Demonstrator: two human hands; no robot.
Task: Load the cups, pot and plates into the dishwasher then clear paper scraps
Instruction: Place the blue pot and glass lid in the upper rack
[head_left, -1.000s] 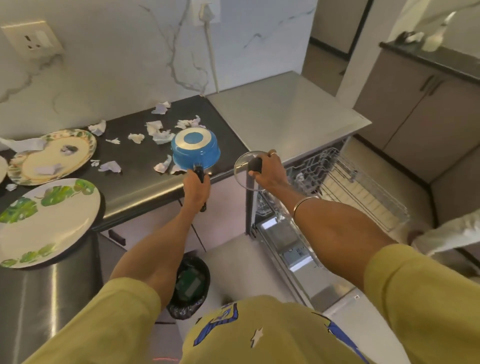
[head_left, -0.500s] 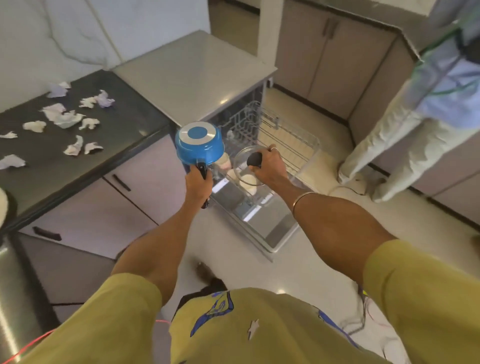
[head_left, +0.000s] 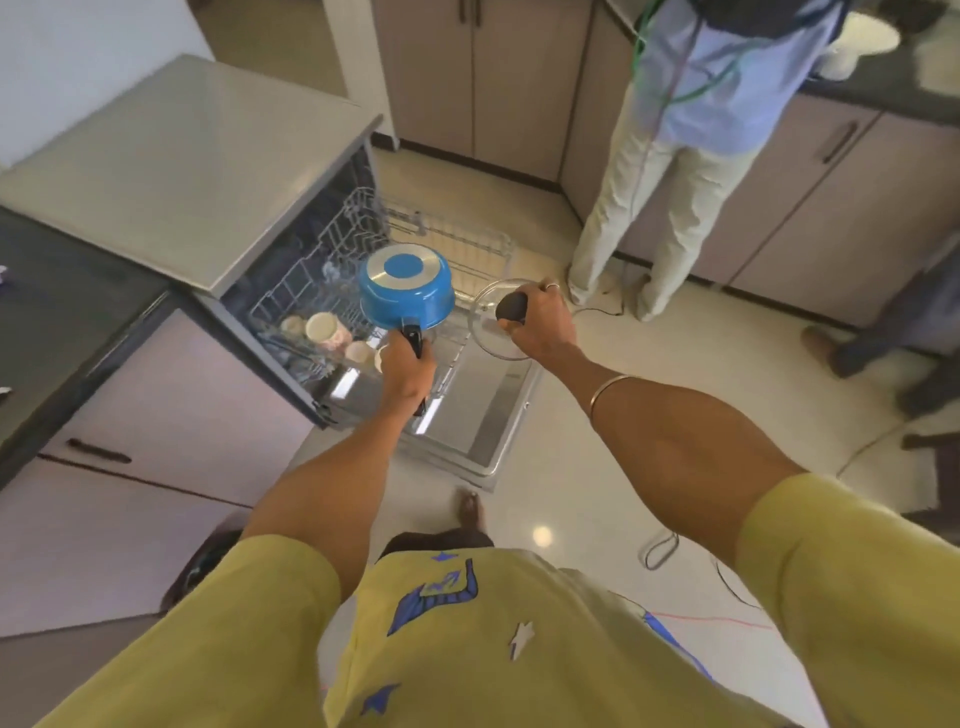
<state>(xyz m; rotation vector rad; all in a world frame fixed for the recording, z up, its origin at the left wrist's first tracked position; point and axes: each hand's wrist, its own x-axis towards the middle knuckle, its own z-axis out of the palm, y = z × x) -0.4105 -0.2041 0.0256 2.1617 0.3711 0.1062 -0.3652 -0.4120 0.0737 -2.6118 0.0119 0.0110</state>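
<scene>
My left hand (head_left: 408, 371) grips the black handle of a blue pot (head_left: 406, 286), which is upside down with its silver base facing me. It hangs over the pulled-out wire rack (head_left: 457, 244) of the open dishwasher (head_left: 343, 171). My right hand (head_left: 540, 325) holds a glass lid (head_left: 488, 332) by its black knob, just right of the pot and above the lowered dishwasher door (head_left: 488, 415). Several pale cups (head_left: 324, 327) sit in the rack's near left part.
A grey counter top (head_left: 176, 161) covers the dishwasher, and dark counter (head_left: 62, 301) with drawers runs to the left. A person in pale trousers (head_left: 654, 208) stands by the far cabinets. Cables (head_left: 665, 551) lie on the tiled floor at the right.
I have turned from the counter to the dishwasher. The pot and the lid have left the counter and now hang over the rack. The plates and paper scraps are out of view.
</scene>
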